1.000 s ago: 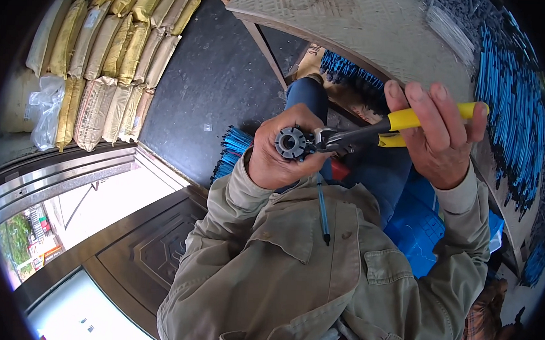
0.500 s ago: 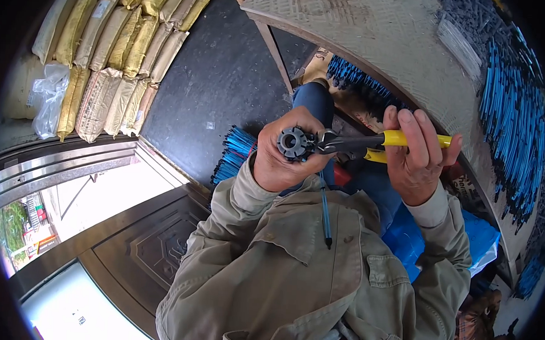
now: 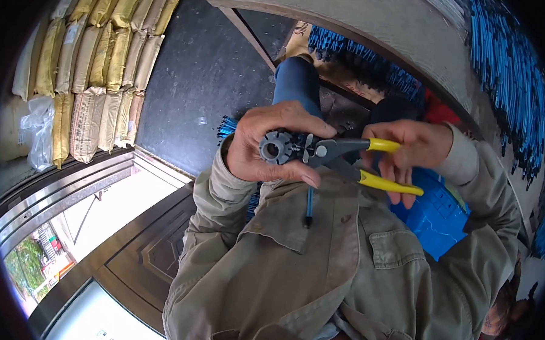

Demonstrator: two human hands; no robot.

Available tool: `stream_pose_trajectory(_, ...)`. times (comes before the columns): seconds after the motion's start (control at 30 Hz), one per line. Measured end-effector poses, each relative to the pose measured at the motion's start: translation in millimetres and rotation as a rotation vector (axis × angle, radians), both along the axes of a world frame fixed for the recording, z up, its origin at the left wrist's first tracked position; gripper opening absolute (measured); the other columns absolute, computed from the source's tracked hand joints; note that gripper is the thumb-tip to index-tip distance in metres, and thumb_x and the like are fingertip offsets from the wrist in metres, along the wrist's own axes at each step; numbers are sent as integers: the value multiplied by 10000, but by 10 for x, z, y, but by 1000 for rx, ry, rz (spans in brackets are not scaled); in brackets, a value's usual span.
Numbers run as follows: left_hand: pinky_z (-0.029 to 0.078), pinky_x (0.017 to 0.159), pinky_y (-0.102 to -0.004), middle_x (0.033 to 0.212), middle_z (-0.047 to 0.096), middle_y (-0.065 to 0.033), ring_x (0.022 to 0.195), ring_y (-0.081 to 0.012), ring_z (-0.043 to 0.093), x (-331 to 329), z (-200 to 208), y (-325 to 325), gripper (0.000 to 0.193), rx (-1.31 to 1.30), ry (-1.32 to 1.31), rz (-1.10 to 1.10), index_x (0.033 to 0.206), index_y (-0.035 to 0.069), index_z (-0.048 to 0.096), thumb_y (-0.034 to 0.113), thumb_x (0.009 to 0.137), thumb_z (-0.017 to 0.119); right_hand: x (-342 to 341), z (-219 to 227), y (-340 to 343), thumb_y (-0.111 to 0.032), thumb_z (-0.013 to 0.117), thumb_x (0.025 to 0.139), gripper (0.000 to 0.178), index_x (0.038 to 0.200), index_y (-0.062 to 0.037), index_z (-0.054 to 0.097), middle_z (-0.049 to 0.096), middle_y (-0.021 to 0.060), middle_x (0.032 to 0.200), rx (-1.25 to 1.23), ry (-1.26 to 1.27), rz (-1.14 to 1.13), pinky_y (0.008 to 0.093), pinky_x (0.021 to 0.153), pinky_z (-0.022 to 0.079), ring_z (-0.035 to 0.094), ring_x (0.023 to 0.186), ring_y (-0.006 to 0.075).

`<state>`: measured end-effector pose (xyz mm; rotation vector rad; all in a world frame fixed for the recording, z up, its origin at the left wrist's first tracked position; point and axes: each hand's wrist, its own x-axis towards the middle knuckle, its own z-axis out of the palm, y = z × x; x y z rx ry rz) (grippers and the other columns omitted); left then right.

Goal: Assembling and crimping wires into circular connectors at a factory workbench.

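Note:
My left hand [image 3: 262, 136] is closed around a black, round, slotted plastic fitting [image 3: 271, 147] with a hole in its middle. A pair of pliers [image 3: 322, 151] with yellow handles has its jaws against the fitting's right side. At the handles is my right hand [image 3: 416, 149], its fingers curled loosely behind the lower handle and slightly blurred. The two handles stand apart. Below my left hand hangs a thin blue rod [image 3: 309, 208] with a black tip; its upper end is hidden.
Full sacks [image 3: 101, 59] are stacked at the far left, beside a clear plastic bag [image 3: 38, 132]. A workbench [image 3: 376, 22] at upper right bears many blue rods [image 3: 507, 83]. More blue rods [image 3: 226, 127] lie near my left wrist. A blue bag [image 3: 432, 207] is by my right arm.
The pliers' handles have spread apart from nearly closed. My right hand has turned and lowered, with its fingers looser. My left hand and the fitting have shifted slightly left in the picture.

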<state>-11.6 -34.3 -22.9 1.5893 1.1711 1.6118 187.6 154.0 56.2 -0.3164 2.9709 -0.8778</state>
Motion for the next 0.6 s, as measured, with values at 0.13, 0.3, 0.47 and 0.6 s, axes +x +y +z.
stream_pose_trajectory(0.13,454,681,-290,891,648,-99,761,-178,602,24,-74,-35,588,4,-97,-13,1015,-23,623,196,526,866,-117,-19,-14,-149,699,752,494,1135,0,425,607,171,889,-198,28,40,303,566,530,643,675,255)
stream_pose_trajectory(0.3,444,673,-290,913,649,-108,743,-179,590,-19,-46,3,583,-60,-137,66,998,-25,625,209,522,865,-91,-7,-100,-170,712,747,546,1177,-9,416,599,179,921,89,149,-117,295,554,523,642,681,253)
stream_pose_trajectory(0.47,443,672,-293,885,643,-101,746,-171,585,-40,-104,38,591,-26,-149,-55,999,-21,626,215,514,868,-142,-170,227,-202,717,724,612,1228,-34,414,572,191,989,-1268,-1096,-135,334,635,511,627,764,325)
stream_pose_trajectory(0.6,447,675,-292,879,642,-99,757,-176,592,-72,-156,41,606,3,-171,54,1012,-15,627,211,506,871,-69,-129,-5,-158,661,777,537,1239,-34,416,595,200,959,-649,-376,-72,336,632,522,645,753,311)
